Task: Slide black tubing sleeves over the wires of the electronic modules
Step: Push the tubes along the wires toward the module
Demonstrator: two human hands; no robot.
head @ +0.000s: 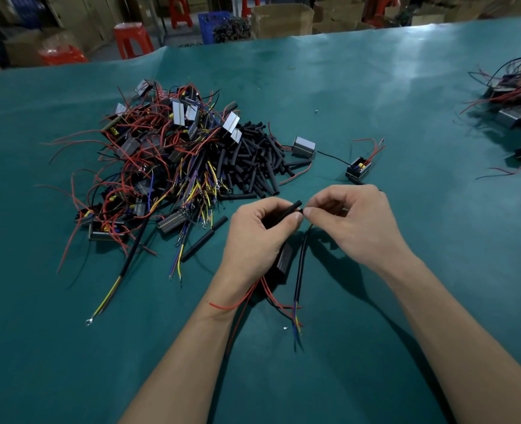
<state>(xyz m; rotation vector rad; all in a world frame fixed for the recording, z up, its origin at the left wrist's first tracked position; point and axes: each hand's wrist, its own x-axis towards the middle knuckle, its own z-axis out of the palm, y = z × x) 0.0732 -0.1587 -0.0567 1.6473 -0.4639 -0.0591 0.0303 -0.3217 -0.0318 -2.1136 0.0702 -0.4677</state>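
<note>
While both hands meet just below the middle of the green table [375,87], the left hand [259,237] curls round a black sleeve [286,211], thumb pressing it against the fingers, its open end pointing to 2 o'clock. The right hand [354,218] pinches something small at that open end between thumb and forefinger; what it pinches is too small to make out. A module [283,258] hangs under the left palm, and its wires [297,289], black, red, yellow and blue, trail toward 6 o'clock. At 10 o'clock from the hands lies a pile of modules [161,148] tangled in red wire, with a heap of loose sleeves [253,160] at its 3 o'clock edge. One lone module [358,169] sits at 12 o'clock from the right hand. Another pile [519,105] lies at 2 o'clock, by the table's edge.
</note>
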